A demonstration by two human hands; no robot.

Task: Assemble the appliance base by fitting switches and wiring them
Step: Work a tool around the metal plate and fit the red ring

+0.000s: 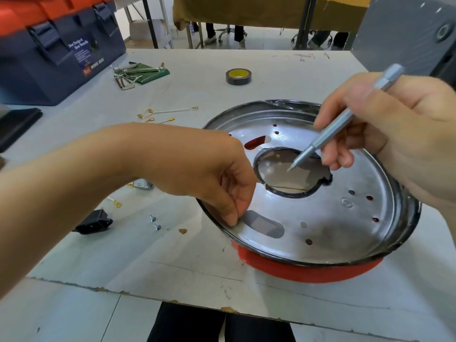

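- While the base point(320, 213) sits tilted at the right of the table point(197, 267), metal side up over its red shell, the left hand point(222, 178) pinches its near-left rim with curled fingers beside an oblong slot point(265, 227).
- The right hand point(399, 134) is closed round a grey screwdriver point(345, 119), held like a pen; its tip hangs over the big centre hole point(293, 171), touching nothing that I can make out.
- No switch or wire looks fitted yet, so I judge the job to be at an early stage.
- Risk: the base rests on a slant, held only by the rim pinch. A push from the tool could rock or slide it.
- Risk: the edges of the hole and the rim look thin. A slip could catch a finger or mar the metal.
- Risk: two screws point(155, 222) lie loose just left of the base and could roll away if it shifts.
- Near them are a black socket point(92, 224) and a wire with a ring lug point(116, 203). A small metal part point(144, 185) peeps out behind the left wrist.
- Farther back lie wires with brass lugs point(167, 114), hex keys point(128, 74) on a green pouch point(150, 72), and a tape roll point(238, 76).
- A blue and orange toolbox point(54, 45) stands at the far left corner.
- The table is white, scuffed and chipped along its near edge.
- Beyond it are another table with a tan cover point(259, 11), chair wheels, and people's legs.
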